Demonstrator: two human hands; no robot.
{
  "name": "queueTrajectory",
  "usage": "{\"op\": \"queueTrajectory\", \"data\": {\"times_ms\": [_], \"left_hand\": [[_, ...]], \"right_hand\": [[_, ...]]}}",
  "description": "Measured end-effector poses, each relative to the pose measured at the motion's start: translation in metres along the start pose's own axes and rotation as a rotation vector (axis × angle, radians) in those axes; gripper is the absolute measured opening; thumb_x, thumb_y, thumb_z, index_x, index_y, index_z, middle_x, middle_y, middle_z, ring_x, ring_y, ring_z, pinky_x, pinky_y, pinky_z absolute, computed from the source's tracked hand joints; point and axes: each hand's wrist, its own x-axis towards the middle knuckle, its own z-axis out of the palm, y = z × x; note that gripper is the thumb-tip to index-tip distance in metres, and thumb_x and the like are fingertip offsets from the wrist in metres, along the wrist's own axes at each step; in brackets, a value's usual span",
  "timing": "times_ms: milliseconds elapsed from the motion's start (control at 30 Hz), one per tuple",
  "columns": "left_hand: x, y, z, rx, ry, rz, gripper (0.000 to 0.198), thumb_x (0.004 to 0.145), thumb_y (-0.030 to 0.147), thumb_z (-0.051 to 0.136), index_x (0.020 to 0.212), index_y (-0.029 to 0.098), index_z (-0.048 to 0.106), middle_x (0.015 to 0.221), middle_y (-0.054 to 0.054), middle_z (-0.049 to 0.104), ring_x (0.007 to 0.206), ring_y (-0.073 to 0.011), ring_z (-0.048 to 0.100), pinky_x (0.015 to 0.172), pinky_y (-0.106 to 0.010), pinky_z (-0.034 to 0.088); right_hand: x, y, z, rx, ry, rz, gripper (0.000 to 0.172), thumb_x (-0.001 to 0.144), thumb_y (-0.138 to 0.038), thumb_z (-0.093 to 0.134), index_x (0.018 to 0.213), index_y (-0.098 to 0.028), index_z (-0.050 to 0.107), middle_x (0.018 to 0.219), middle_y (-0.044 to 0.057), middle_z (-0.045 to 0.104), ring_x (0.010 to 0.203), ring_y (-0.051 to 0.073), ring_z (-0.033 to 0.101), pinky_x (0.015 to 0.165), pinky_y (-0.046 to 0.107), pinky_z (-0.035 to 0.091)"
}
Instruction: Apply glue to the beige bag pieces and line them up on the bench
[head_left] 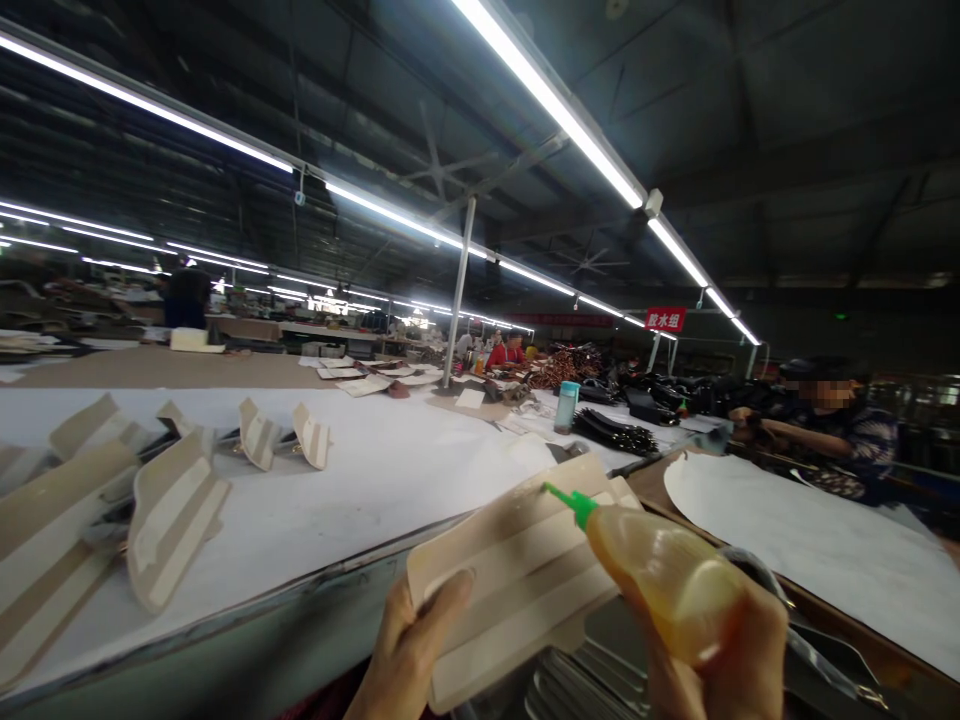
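Observation:
My left hand grips the left edge of a beige panel with lighter strips across it, the thumb lying on its face. The panel is tilted up in front of me. My right hand is wrapped round a glue bottle of clear plastic with yellowish liquid inside. Its green nozzle points left, and the tip is at the panel's upper part, where a wet shine shows. Whether the tip touches the surface I cannot tell. Below the panel, dark stacked pieces are partly hidden.
On the white-covered table, several similar beige pieces stand at the left. A light-blue bottle and a pile of black pieces are farther back. At the right, a co-worker sits behind a white sheet.

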Motion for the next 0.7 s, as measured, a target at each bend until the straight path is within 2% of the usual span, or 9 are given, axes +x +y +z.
{"op": "queueTrajectory", "data": {"times_ms": [200, 333, 433, 500, 600, 700], "left_hand": [[-0.003, 0.003, 0.001, 0.050, 0.016, 0.027, 0.051, 0.064, 0.048, 0.084, 0.102, 0.016, 0.072, 0.102, -0.009, 0.078, 0.108, -0.0341, 0.066, 0.090, -0.040, 0.051], [-0.005, 0.004, 0.003, 0.038, 0.023, -0.007, 0.051, 0.063, 0.048, 0.085, 0.102, 0.017, 0.072, 0.101, -0.008, 0.079, 0.107, -0.0323, 0.067, 0.089, -0.037, 0.052], [-0.004, 0.002, 0.002, 0.037, -0.042, 0.032, 0.049, 0.065, 0.049, 0.083, 0.101, 0.017, 0.073, 0.100, -0.008, 0.079, 0.103, -0.0320, 0.069, 0.085, -0.036, 0.054], [-0.003, 0.001, 0.001, 0.046, -0.017, 0.044, 0.049, 0.064, 0.049, 0.084, 0.099, 0.017, 0.074, 0.101, -0.008, 0.079, 0.104, -0.0326, 0.069, 0.084, -0.036, 0.055], [-0.003, 0.002, 0.002, 0.060, 0.052, 0.019, 0.051, 0.060, 0.050, 0.087, 0.098, 0.017, 0.075, 0.100, -0.008, 0.079, 0.104, -0.0330, 0.068, 0.083, -0.036, 0.055], [-0.003, 0.007, 0.005, 0.032, -0.024, 0.042, 0.049, 0.061, 0.050, 0.086, 0.097, 0.018, 0.077, 0.096, -0.008, 0.080, 0.100, -0.0333, 0.070, 0.079, -0.035, 0.057]], "right_hand": [[0.014, 0.009, 0.002, 0.016, 0.167, -0.037, 0.060, 0.060, -0.047, 0.085, 0.107, -0.019, 0.059, 0.096, 0.004, 0.055, 0.085, 0.022, 0.055, 0.077, 0.039, 0.048], [0.017, 0.013, 0.000, 0.036, 0.100, -0.052, 0.053, 0.063, -0.046, 0.084, 0.103, -0.019, 0.062, 0.093, 0.004, 0.056, 0.082, 0.020, 0.056, 0.071, 0.034, 0.050], [0.014, 0.017, 0.000, -0.011, 0.145, -0.049, 0.055, 0.064, -0.048, 0.085, 0.106, -0.021, 0.061, 0.093, 0.002, 0.056, 0.080, 0.019, 0.054, 0.075, 0.035, 0.047], [0.012, 0.019, -0.001, -0.040, 0.167, -0.037, 0.058, 0.064, -0.049, 0.085, 0.110, -0.024, 0.061, 0.094, 0.000, 0.056, 0.080, 0.019, 0.053, 0.077, 0.035, 0.045], [0.012, 0.021, -0.002, -0.010, 0.128, -0.035, 0.057, 0.064, -0.051, 0.084, 0.109, -0.024, 0.062, 0.097, 0.002, 0.057, 0.083, 0.021, 0.054, 0.075, 0.035, 0.047], [0.014, 0.021, -0.003, -0.029, 0.120, -0.031, 0.060, 0.062, -0.052, 0.085, 0.108, -0.021, 0.063, 0.095, 0.003, 0.057, 0.082, 0.021, 0.054, 0.072, 0.035, 0.047]]}}
